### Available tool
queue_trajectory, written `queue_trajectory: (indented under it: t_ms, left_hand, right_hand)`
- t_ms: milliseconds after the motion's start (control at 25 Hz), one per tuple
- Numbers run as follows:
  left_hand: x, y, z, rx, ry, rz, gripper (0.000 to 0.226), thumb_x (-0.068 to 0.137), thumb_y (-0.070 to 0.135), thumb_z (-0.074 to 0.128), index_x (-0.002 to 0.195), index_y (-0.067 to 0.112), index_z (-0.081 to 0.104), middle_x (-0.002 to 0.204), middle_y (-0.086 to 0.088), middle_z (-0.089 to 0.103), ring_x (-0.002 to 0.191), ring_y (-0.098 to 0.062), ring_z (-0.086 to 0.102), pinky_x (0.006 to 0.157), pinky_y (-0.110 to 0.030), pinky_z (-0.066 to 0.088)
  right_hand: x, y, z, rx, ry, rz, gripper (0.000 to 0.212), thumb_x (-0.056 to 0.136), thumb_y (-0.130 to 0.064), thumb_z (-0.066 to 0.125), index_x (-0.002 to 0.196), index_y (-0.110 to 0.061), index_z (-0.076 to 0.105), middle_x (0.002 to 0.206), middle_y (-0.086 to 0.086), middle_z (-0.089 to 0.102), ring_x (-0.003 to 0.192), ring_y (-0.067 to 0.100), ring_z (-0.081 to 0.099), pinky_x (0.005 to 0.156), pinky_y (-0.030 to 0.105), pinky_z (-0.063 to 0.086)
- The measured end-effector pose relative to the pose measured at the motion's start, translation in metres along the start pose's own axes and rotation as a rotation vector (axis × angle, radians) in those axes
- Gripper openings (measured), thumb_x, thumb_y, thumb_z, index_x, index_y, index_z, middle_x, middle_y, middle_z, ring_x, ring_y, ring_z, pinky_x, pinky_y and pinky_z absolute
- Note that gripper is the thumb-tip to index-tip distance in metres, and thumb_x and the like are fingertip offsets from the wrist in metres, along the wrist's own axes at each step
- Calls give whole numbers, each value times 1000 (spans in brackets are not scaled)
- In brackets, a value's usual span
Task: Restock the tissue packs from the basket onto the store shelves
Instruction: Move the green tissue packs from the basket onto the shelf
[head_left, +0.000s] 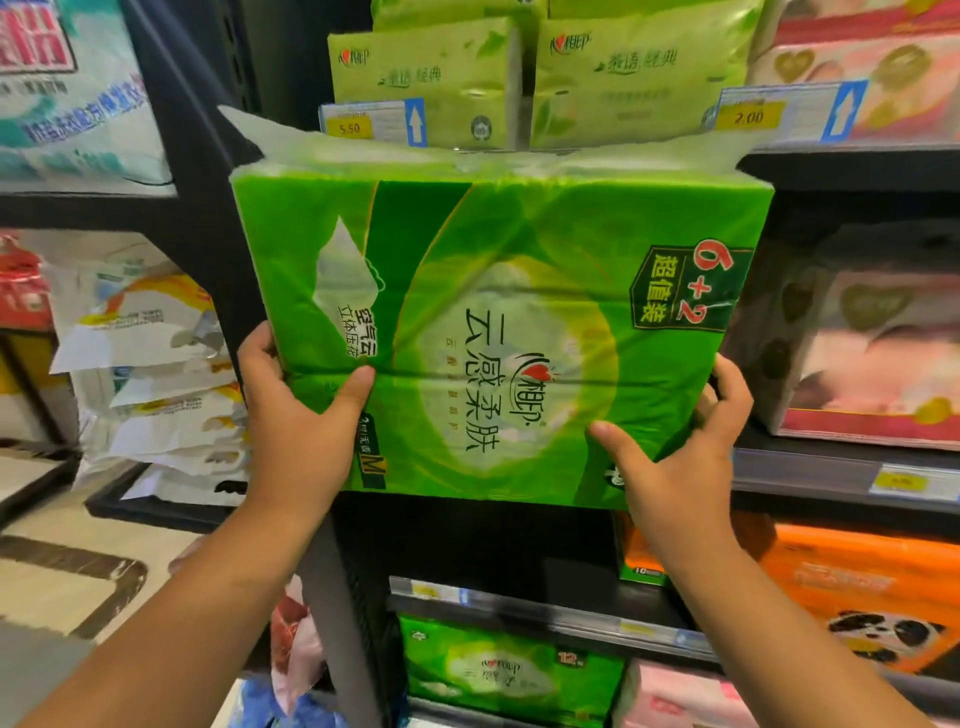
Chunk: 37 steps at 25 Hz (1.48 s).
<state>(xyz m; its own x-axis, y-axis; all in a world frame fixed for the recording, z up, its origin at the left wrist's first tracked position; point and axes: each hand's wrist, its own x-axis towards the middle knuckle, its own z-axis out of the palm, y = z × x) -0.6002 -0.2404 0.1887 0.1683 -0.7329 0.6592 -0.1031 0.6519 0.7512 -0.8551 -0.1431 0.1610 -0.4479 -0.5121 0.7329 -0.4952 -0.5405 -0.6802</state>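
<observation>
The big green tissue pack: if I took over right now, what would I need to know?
Left hand: gripping the green tissue pack at its lower left corner, thumb on the front.
Right hand: gripping the lower right corner.
The pack is held up in front of the middle shelf, printing sideways, beside the pink tissue box.
Done: the pack is lifted up to the shelf.
Left: slide it into the dark gap, then let go. The basket is not in view.

Both hands grip a large bright-green plastic-wrapped tissue pack (498, 332) by its lower corners, left hand (301, 426) and right hand (680, 457). It is held up before the dark metal store shelf (810, 467), beside pink heart-printed tissue packs (862, 353).
</observation>
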Motion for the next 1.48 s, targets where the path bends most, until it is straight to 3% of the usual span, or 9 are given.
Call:
queue_trajectory:
  t_ms: [120, 240, 400, 640, 760, 1040, 1240, 1360, 1480]
  left_hand:
    - [1, 5, 6, -47, 33, 87, 61, 86, -4, 65, 125, 18, 24, 120, 9, 48, 108, 10, 53, 92, -11, 42]
    - [18, 6, 13, -67, 40, 128, 62, 83, 8, 65, 126, 21, 22, 124, 8, 45, 114, 8, 50, 96, -13, 40]
    - [34, -10, 31, -48, 38, 98, 68, 84, 2, 68, 134, 11, 23, 127, 0, 44, 113, 9, 49, 95, -9, 38]
    - [39, -46, 45, -20, -18, 5, 72, 83, 11, 70, 138, 11, 23, 135, -14, 43, 125, -20, 48, 106, -29, 41]
    - [47, -58, 47, 20, -36, 15, 74, 82, 14, 71, 139, 10, 23, 137, -14, 41, 127, -21, 45, 108, -30, 38]
    - [49, -82, 52, 215, -71, -101, 80, 86, 23, 69, 146, 7, 19, 139, -15, 44, 130, -30, 41, 109, -41, 36]
    - [60, -68, 68, 378, -206, -120, 114, 79, 31, 77, 152, 7, -7, 157, -16, 12, 144, -31, 13, 117, -40, 13]
    - [54, -78, 71, 483, -281, -36, 125, 72, 33, 82, 152, 14, -13, 157, -17, -4, 145, -37, 9, 118, -47, 19]
    - [47, -87, 78, 681, -320, 127, 121, 70, 38, 83, 152, 26, -4, 156, -21, -17, 145, -40, -4, 116, -53, 20]
  right_hand:
    - [11, -6, 1, 44, 63, -98, 80, 71, -6, 76, 129, -26, 25, 120, -2, 50, 110, 2, 56, 95, 21, 47]
    - [34, -3, 4, 21, 98, -171, 78, 71, -4, 76, 127, -20, 24, 118, -8, 50, 108, -1, 55, 95, 23, 46]
    - [47, 18, 16, -1, 146, -125, 78, 71, -6, 76, 128, -24, 25, 121, -5, 49, 110, 2, 55, 97, 25, 46]
    - [46, 47, 28, -142, 158, -37, 87, 74, 0, 79, 131, -31, 22, 122, -16, 46, 109, -13, 50, 97, 12, 41]
    - [46, 55, 36, -254, 161, 28, 90, 74, -4, 80, 141, -6, 19, 125, -2, 45, 110, 1, 48, 92, 6, 36]
    - [47, 61, 50, -484, 23, 200, 97, 79, -24, 80, 148, -12, 13, 137, 11, 48, 121, 28, 50, 98, 36, 43]
    - [64, 63, 56, -538, 3, 233, 97, 79, -27, 79, 149, -19, 13, 137, 9, 50, 122, 30, 52, 94, 41, 46]
    - [69, 64, 57, -577, -44, 268, 105, 77, -30, 80, 152, -25, 6, 143, 10, 45, 125, 32, 50, 93, 43, 45]
    - [73, 66, 60, -642, -90, 318, 123, 73, -31, 84, 153, -27, -9, 147, 16, 39, 126, 35, 48, 94, 42, 43]
